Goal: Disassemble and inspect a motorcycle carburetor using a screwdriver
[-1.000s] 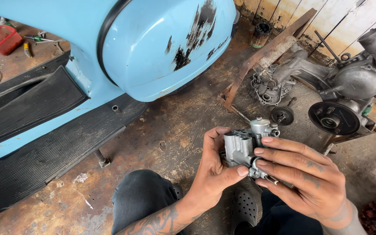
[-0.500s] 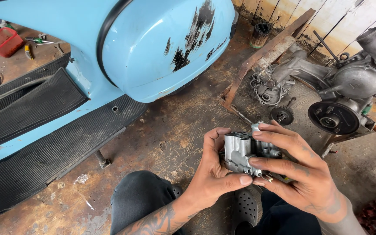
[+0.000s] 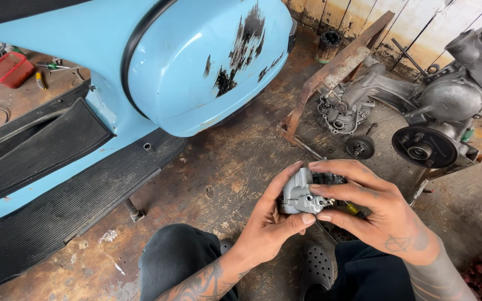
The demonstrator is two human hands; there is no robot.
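Observation:
I hold a small grey metal carburettor in front of me, low in the head view. My left hand cups it from below and the left, thumb pressed on its near face. My right hand wraps over its top and right side, fingers spread across it. A tool with a yellow handle shows under my right fingers, against the part. My knees in dark trousers and a black perforated clog are below the hands.
A light blue scooter body with worn paint and black rubber floor mats fills the left. A removed engine with gears lies at the right on a rusty frame. A red tray and tools lie far left.
My right hand has slid up and over the carburettor, covering its top and right side. The part has sunk slightly lower in the view.

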